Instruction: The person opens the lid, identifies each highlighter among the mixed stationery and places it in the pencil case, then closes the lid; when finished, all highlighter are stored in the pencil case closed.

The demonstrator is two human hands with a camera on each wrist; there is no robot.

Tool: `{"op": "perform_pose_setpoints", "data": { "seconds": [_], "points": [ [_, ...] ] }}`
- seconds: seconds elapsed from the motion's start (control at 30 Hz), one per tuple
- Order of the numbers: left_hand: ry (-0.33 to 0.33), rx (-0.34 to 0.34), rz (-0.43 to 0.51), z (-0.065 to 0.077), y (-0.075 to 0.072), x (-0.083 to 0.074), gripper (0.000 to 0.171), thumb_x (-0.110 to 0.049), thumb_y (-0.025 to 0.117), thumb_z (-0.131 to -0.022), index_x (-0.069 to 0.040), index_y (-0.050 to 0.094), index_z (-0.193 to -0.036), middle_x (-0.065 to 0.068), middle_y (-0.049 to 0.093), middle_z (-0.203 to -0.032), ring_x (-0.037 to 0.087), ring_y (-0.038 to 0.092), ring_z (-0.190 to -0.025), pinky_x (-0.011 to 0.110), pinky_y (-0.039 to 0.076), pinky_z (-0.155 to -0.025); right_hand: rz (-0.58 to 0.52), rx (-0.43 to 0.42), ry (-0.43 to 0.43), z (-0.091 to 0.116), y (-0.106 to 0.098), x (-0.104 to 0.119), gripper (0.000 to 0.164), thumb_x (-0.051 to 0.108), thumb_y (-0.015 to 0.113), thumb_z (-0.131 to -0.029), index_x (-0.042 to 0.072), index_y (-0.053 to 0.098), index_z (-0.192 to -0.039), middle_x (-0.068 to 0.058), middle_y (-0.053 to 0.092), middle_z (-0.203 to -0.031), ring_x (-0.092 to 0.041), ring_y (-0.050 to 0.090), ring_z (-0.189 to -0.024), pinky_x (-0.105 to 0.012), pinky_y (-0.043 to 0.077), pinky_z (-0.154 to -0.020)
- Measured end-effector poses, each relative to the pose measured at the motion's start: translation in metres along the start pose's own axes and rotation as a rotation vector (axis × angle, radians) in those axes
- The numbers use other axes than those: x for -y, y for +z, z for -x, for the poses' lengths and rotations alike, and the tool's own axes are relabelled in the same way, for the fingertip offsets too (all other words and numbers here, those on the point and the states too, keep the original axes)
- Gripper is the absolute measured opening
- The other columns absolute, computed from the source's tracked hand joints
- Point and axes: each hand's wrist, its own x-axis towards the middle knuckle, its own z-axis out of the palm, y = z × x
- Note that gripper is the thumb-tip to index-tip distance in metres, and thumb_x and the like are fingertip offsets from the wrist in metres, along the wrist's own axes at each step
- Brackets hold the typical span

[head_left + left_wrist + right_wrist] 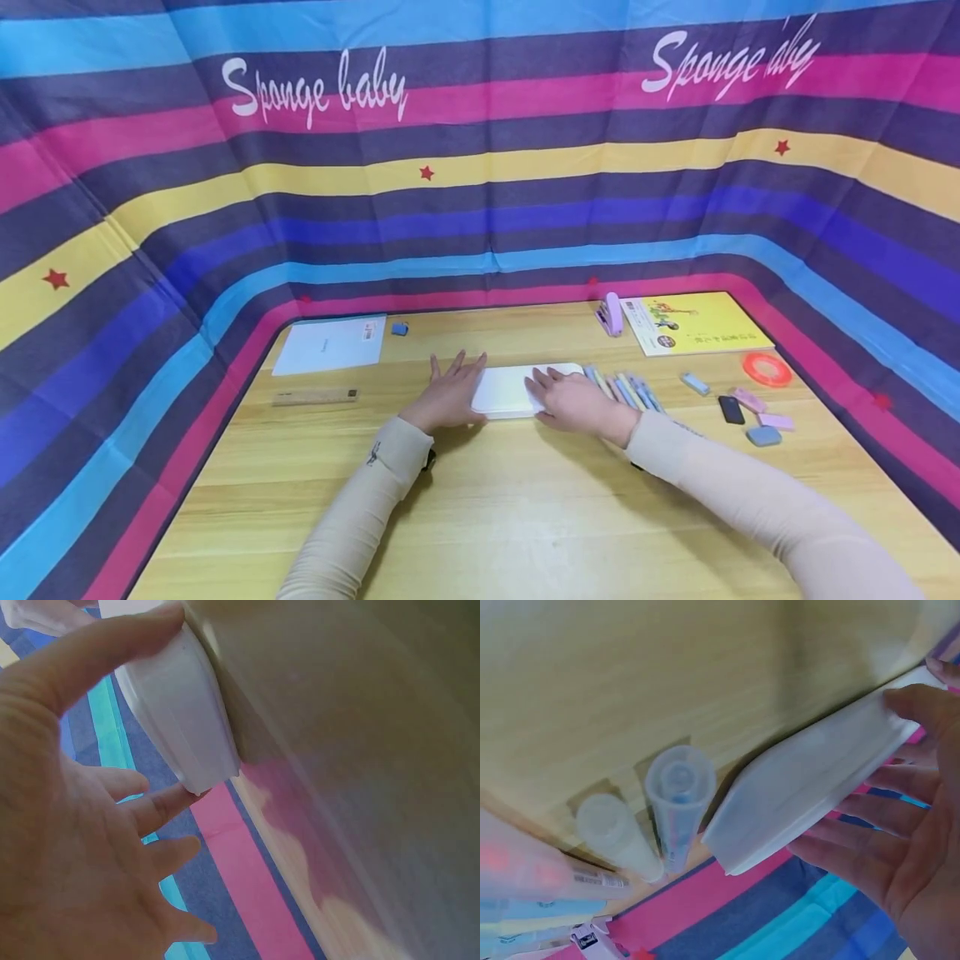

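Note:
A flat white plastic box [517,390] with rounded corners and a lid lies on the table between the two hands. My left hand [448,396] holds its left end: the thumb [112,652] presses the near side and the index fingertip meets the far corner, the other fingers spread apart. Over the right part, my right hand [573,404] grips the box, with its thumb [915,705] on the near side and the fingers across the lid. Several pastel markers [626,390] lie just right of the box, and two show their round ends next to it in the right wrist view.
Farther back are a purple stapler [611,315], a yellow book [697,323], a white booklet [330,344] and a blue sharpener [400,329]. A wooden ruler [315,397] lies left. Several erasers [763,436] and an orange tape roll [767,369] lie right. A striped curtain [487,208] encloses the table.

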Motion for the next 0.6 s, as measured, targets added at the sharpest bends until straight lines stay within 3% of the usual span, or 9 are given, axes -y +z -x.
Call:
{"op": "perform_pose_setpoints", "data": {
  "seconds": [0.17, 0.4, 0.6],
  "points": [
    [0.009, -0.010, -0.022, -0.0023, 0.0019, -0.0001, 0.108, -0.056, 0.065, -0.064, -0.013, 0.002, -0.140, 0.004, 0.017, -0.142, 0.027, 0.001, -0.130, 0.058, -0.020, -0.086, 0.035, -0.039, -0.041, -0.0010, 0.0036, -0.0008, 0.059, 0.040, 0.060, -0.077, -0.002, 0.051, -0.117, -0.022, 0.053, -0.113, -0.038, 0.055, -0.093, -0.040, 0.049, -0.068],
    [0.049, -0.034, -0.043, -0.0051, 0.0028, 0.0007, 0.103, -0.054, 0.065, -0.066, -0.009, 0.009, -0.140, 0.007, 0.018, -0.142, 0.028, 0.001, -0.130, 0.059, -0.018, -0.087, 0.165, -0.045, -0.112, -0.0039, 0.0059, -0.0026, 0.057, 0.038, 0.053, -0.079, -0.006, 0.052, -0.116, -0.025, 0.054, -0.109, -0.037, 0.058, -0.085, -0.036, 0.050, -0.061],
    [0.057, -0.013, -0.062, -0.0060, 0.0020, -0.0003, 0.104, -0.054, 0.066, -0.065, -0.008, 0.010, -0.140, 0.007, 0.019, -0.142, 0.026, 0.002, -0.130, 0.058, -0.018, -0.088, 0.199, -0.102, -0.159, -0.0025, 0.0086, -0.0017, 0.054, 0.036, 0.052, -0.080, -0.006, 0.053, -0.113, -0.025, 0.056, -0.106, -0.037, 0.059, -0.083, -0.035, 0.051, -0.058]
  ]
}}
